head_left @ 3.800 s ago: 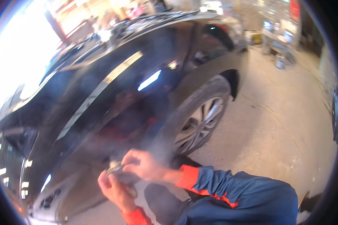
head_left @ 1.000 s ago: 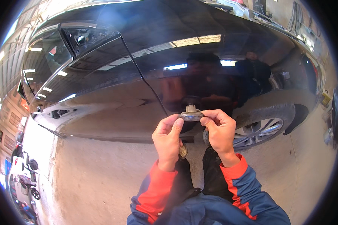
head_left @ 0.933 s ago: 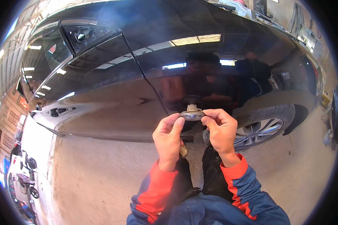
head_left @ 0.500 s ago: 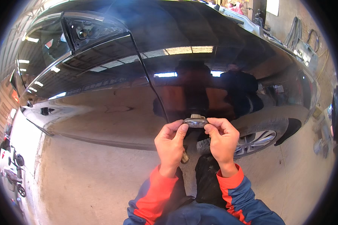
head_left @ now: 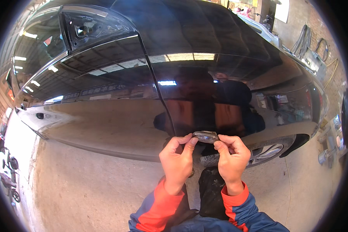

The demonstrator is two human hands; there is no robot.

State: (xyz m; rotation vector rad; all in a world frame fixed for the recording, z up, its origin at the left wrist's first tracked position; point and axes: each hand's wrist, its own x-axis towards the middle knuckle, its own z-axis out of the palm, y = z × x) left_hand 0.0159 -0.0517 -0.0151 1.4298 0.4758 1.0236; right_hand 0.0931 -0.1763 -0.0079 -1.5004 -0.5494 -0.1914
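Note:
Between my two hands is a small oval side marker light with a smoky clear lens. My left hand pinches its left end between thumb and fingers, and my right hand pinches the right end. The light is held close in front of the glossy black front fender, just right of the door gap. Whether it touches the panel, I cannot tell. Most of its back side is hidden from view.
The front wheel is to the right of my hands. On the left is the car door, with a bare mirror mount at its window corner. A scooter stands far left. Coiled cables hang on the right wall.
Both hands and the light sit slightly lower in the picture, and the view has shifted a little. The light has tilted, so less of its pale back part shows above the lens.

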